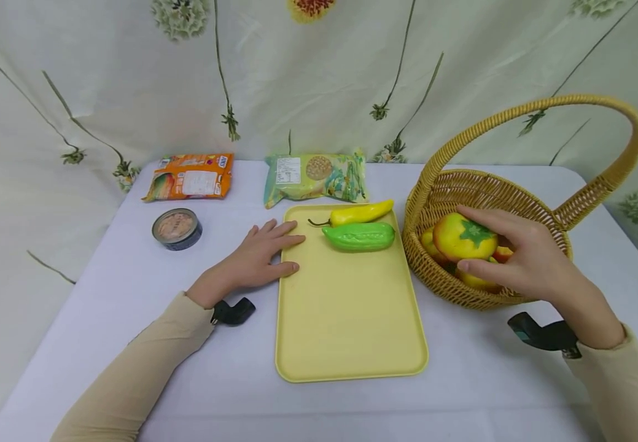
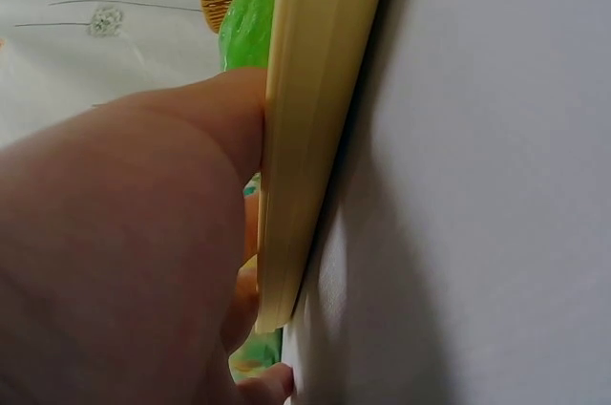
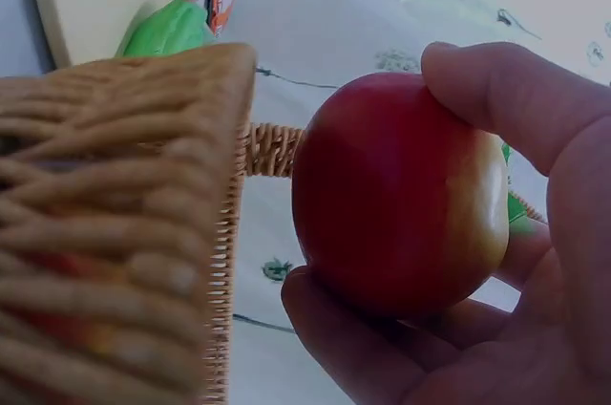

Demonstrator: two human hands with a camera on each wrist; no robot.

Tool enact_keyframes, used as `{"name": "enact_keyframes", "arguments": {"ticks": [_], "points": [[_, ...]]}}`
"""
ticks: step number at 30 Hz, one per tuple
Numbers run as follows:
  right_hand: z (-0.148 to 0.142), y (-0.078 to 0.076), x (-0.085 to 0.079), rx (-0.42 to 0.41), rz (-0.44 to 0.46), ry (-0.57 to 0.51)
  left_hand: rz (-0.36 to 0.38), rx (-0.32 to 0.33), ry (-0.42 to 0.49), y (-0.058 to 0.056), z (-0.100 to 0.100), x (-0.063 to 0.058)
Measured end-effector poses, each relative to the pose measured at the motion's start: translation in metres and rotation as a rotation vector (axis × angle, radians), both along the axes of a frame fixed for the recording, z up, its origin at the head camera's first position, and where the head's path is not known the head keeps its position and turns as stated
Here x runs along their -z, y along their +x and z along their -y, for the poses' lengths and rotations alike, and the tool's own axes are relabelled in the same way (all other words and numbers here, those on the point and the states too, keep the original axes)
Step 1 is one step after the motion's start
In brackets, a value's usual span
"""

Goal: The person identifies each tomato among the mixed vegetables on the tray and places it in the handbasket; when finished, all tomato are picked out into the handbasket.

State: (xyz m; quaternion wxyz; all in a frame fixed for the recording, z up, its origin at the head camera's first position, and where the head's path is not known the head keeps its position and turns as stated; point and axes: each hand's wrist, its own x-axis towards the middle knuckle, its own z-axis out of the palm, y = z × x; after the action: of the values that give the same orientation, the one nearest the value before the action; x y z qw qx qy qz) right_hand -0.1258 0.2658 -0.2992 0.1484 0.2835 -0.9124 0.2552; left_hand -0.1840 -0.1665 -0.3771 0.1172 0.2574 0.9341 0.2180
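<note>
My right hand (image 1: 534,255) grips a round red-and-yellow fruit (image 1: 465,238) with a green star-shaped cap, between thumb and fingers. In the head view it is over the wicker basket (image 1: 435,279); the right wrist view has the fruit (image 3: 396,200) beside the basket's rim (image 3: 205,128). My left hand (image 1: 255,258) rests on the left edge of the yellow tray (image 1: 346,319), fingers spread and fairly straight. The left wrist view has the thumb against the tray's side (image 2: 320,90). A yellow pepper (image 1: 361,213) and a green pepper-shaped vegetable (image 1: 360,237) lie at the tray's far end.
More yellow and red fruit (image 1: 479,281) lies in the basket, partly hidden. The basket's tall handle (image 1: 523,110) arches above it. Behind the tray lies a green packet (image 1: 319,177). An orange packet (image 1: 190,177) and a small round tin (image 1: 177,229) are at the left.
</note>
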Motion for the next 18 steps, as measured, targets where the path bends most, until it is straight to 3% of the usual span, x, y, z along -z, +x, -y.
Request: {"name": "enact_keyframes", "arguments": {"ticks": [5, 11, 18], "points": [[-0.002, -0.006, 0.005, 0.029, 0.04, 0.022, -0.006, 0.003, -0.001, -0.001, 0.001, 0.002], [0.0, -0.011, 0.013, 0.028, 0.15, 0.048, -0.009, 0.01, 0.003, -0.001, 0.001, 0.002], [0.004, -0.014, 0.013, 0.026, 0.182, 0.064, -0.006, 0.004, 0.002, -0.001, 0.001, 0.002]]}}
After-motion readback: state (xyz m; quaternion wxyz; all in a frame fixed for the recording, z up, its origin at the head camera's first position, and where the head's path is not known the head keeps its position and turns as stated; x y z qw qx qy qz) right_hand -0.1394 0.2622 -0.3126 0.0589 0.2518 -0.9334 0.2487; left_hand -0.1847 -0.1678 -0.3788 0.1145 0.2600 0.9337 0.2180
